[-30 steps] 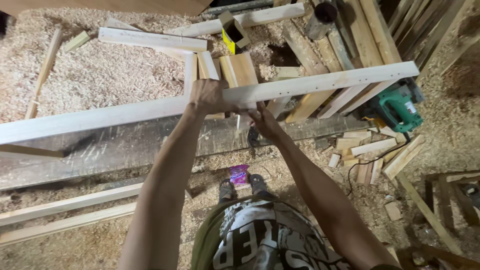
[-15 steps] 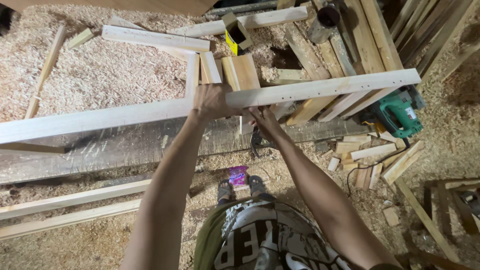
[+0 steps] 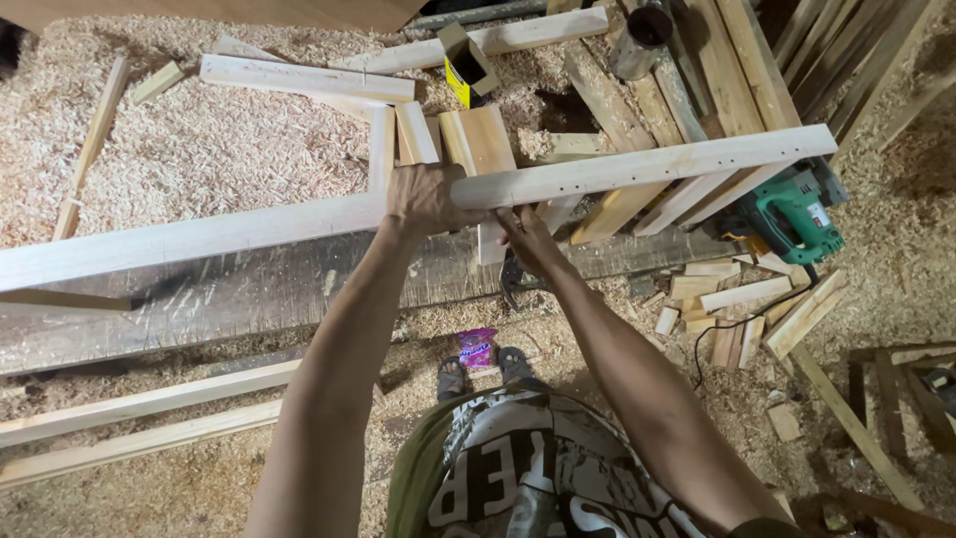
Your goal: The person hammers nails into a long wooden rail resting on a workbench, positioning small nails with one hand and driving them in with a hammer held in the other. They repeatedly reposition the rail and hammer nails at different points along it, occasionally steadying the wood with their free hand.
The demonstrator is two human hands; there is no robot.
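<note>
Hands hold the long wooden rail (image 3: 637, 164): left hand (image 3: 426, 196) wraps its top, right hand (image 3: 526, 231) pinches below. Keeping it level helps; green saw (image 3: 792, 211) sits at three o'clock.

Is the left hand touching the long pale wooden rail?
Touching. In the head view the left hand wraps over the long wooden rail, fingers curled on its top edge.
</note>
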